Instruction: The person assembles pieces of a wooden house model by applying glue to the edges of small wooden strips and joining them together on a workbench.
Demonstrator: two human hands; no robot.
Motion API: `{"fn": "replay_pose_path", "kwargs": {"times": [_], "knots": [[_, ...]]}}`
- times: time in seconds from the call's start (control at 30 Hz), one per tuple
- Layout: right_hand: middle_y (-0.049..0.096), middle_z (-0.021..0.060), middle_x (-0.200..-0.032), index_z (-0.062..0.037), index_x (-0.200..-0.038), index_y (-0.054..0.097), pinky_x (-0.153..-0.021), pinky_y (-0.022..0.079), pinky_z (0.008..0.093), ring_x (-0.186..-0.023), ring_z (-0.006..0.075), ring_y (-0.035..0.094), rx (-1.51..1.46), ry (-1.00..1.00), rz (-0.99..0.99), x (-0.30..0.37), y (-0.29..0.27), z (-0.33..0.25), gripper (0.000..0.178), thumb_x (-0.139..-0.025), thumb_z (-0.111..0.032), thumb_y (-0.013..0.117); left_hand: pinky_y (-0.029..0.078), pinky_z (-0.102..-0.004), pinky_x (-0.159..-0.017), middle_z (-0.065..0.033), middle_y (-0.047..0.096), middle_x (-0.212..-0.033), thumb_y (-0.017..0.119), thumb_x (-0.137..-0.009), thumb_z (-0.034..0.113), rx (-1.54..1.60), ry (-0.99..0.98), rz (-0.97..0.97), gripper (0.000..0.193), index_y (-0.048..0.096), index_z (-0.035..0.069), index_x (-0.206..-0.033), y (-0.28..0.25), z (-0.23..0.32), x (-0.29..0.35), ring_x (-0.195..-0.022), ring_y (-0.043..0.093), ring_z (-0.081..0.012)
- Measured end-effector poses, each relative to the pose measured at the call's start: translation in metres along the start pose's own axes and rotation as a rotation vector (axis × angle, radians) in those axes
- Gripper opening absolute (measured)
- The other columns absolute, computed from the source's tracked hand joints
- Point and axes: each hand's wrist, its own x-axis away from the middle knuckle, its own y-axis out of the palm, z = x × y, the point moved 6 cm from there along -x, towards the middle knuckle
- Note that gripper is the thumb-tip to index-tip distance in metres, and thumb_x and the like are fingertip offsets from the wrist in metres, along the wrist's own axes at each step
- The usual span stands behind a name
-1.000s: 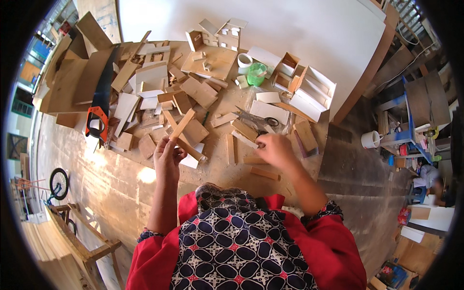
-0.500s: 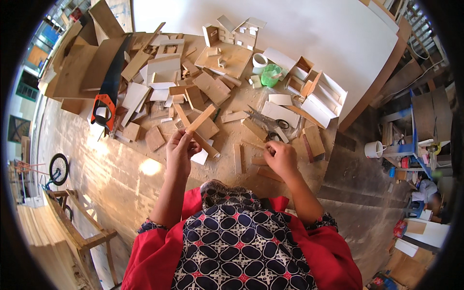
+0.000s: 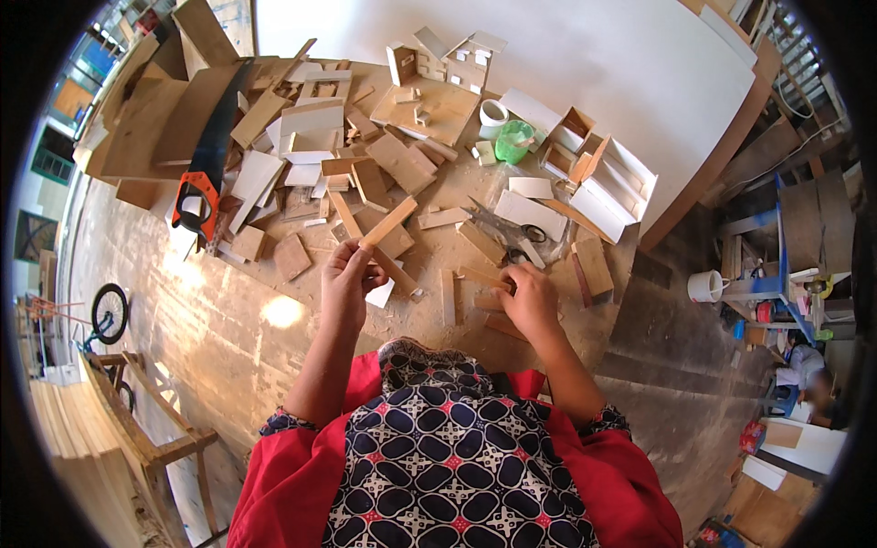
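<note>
My left hand point(image 3: 345, 281) is closed, pinching the lower end of a flat, light wooden strip point(image 3: 390, 222) that points up and to the right. Under that strip, another wood piece point(image 3: 346, 217) slants across the table. Farther right, my right hand point(image 3: 530, 297) has its fingers pinched at the end of a thin wooden stick point(image 3: 480, 277), low over the tabletop. Beside this hand lie an upright-lying short wood strip point(image 3: 449, 298), a wood block point(image 3: 481, 243) and scissors point(image 3: 509, 226) with dark handles.
Wood offcuts point(image 3: 306, 128) are heaped at the back left, beside a handsaw point(image 3: 195, 203) with an orange handle. Toward the back stand a miniature house point(image 3: 457, 68), a white cup point(image 3: 493, 114), a green plastic cup point(image 3: 513, 143) and a white-sided box point(image 3: 610, 185). Another person point(image 3: 806, 370) sits far right.
The strip in my left hand has shifted slightly right. My right hand has moved slightly left, its fingers turned farther over the thin stick.
</note>
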Motion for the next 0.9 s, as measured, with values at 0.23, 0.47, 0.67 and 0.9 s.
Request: {"fn": "replay_pose_path", "kwargs": {"times": [0.23, 0.47, 0.67, 0.9], "knots": [[0.064, 0.0126, -0.080, -0.0044, -0.088, 0.065, -0.063, 0.049, 0.0378, -0.073, 0.0297, 0.063, -0.248, 0.034, -0.024, 0.000, -0.002, 0.005, 0.019, -0.071, -0.005, 0.073, 0.052, -0.0225, -0.057, -0.0008, 0.060, -0.076, 0.061, -0.093, 0.020, -0.007, 0.002, 0.008, 0.016, 0.058, 0.006, -0.101, 0.008, 0.004, 0.004, -0.060, 0.060, -0.0099], [0.063, 0.0055, -0.076, -0.0013, -0.097, 0.068, -0.063, 0.046, 0.0268, -0.068, 0.0133, 0.058, -0.687, 0.120, -0.147, 0.002, -0.015, -0.005, 0.015, -0.084, -0.007, 0.067, 0.052, -0.0224, -0.057, 0.0004, 0.059, -0.076, 0.061, -0.093, 0.021, -0.017, -0.012, -0.026, 0.017, 0.057, 0.007, -0.101, 0.014, 0.000, 0.002, -0.060, 0.060, -0.0093], [0.061, 0.0048, -0.080, 0.0019, -0.093, 0.067, -0.064, 0.044, 0.0247, -0.070, 0.0101, 0.054, -0.874, 0.136, -0.436, 0.000, -0.021, -0.029, 0.012, -0.088, -0.008, 0.063, 0.052, -0.0229, -0.057, 0.0002, 0.061, -0.079, 0.061, -0.093, 0.020, -0.104, 0.006, -0.073, 0.016, 0.058, 0.007, -0.101, 0.034, -0.001, 0.004, -0.062, 0.060, -0.0083], [0.059, 0.0079, -0.080, 0.0014, -0.091, 0.068, -0.062, 0.043, 0.0275, -0.070, 0.0136, 0.055, -0.715, -0.059, -0.386, -0.009, -0.028, -0.045, 0.012, -0.087, -0.008, 0.061, 0.052, -0.0226, -0.057, -0.0009, 0.063, -0.080, 0.061, -0.093, 0.023, -0.228, -0.003, -0.170, 0.019, 0.059, 0.006, -0.102, 0.054, -0.003, 0.012, -0.065, 0.061, -0.0081]]}}
